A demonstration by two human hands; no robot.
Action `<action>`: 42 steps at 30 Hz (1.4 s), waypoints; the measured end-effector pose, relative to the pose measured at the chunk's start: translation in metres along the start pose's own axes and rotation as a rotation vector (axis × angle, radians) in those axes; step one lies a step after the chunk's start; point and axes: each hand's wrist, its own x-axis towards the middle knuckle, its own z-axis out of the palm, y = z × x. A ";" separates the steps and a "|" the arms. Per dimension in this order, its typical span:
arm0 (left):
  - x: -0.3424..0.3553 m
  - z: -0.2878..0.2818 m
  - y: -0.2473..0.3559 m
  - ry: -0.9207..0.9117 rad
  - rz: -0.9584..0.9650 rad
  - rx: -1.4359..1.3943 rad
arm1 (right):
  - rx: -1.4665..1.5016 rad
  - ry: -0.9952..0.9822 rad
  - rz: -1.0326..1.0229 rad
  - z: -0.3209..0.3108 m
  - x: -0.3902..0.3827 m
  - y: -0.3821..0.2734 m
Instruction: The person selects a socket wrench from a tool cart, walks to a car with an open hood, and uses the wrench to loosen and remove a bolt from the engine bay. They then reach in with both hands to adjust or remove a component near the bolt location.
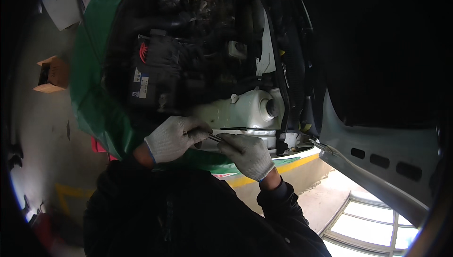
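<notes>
Both my hands wear white knitted gloves and meet at the near edge of an open car engine bay. My left hand (175, 137) is closed, thumb and fingers pinching one end of a thin, shiny metal rod (215, 137). The rod's other end runs into the closed fingers of my right hand (247, 154). Its exact kind is hidden by the gloves. Just beyond the hands rises a pale strut tower (252, 107) with a dark round cap. A thin dark strip (247, 128) lies along the fender edge by my right hand.
A black battery (153, 75) with a red part sits left in the bay; a white reservoir (237, 49) stands farther back. A green cover (94, 96) drapes the car's left side. The raised hood (377, 148) fills the right. An open cardboard box (53, 74) rests on the floor.
</notes>
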 end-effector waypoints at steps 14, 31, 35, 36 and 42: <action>0.318 -0.099 -0.055 0.380 -0.073 0.096 | 0.693 0.216 0.489 -0.003 0.235 0.139; 0.449 -0.130 -0.128 0.271 -0.392 -0.476 | -0.132 0.208 0.272 0.096 0.437 0.260; 0.452 -0.127 -0.128 0.372 -0.423 -0.418 | 1.326 0.351 0.541 0.093 0.436 0.248; 0.452 -0.127 -0.129 0.335 -0.416 -0.474 | 1.574 0.382 0.598 0.092 0.435 0.246; 0.447 -0.124 -0.136 0.323 -0.168 -0.318 | 2.049 0.302 0.489 0.087 0.428 0.251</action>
